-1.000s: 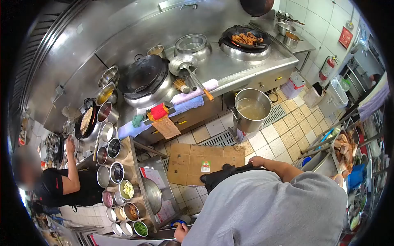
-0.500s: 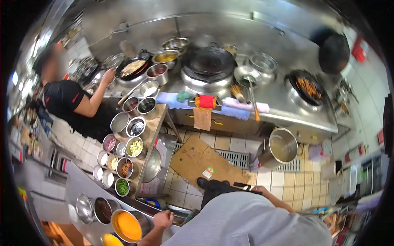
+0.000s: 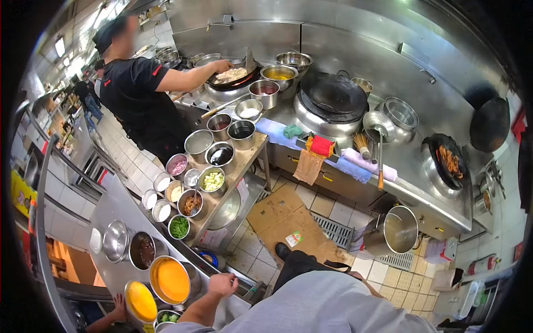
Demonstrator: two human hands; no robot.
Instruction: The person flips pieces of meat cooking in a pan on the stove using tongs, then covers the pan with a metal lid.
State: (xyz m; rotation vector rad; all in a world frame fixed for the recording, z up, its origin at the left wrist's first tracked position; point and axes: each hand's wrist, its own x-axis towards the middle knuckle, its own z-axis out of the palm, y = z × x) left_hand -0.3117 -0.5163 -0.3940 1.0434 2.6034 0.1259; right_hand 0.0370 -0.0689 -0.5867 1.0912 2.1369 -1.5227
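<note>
My left hand (image 3: 224,284) is loosely curled at the edge of the steel counter (image 3: 244,306), and nothing shows in it. Left of it stands a pot of orange liquid (image 3: 171,281), with a second pot of yellow liquid (image 3: 141,301) beside that. A pot of dark sauce (image 3: 142,251) and a steel bowl (image 3: 115,240) are farther along the same counter. My right hand (image 3: 358,275) is mostly hidden beside my grey shirt, so its fingers cannot be made out.
A co-worker (image 3: 141,91) in black reaches to a wok (image 3: 233,77). Another person's hand (image 3: 119,307) is near the yellow pot. Ingredient containers crowd a side table (image 3: 244,169). A tall pot (image 3: 398,230) stands right of floor cardboard (image 3: 280,208). Fried food sits in the right wok (image 3: 448,161).
My view has turned left, shifting the stove and containers rightward. The co-worker's arm now extends over the wok. Another person's hand has appeared at lower left. My right hand is more hidden.
</note>
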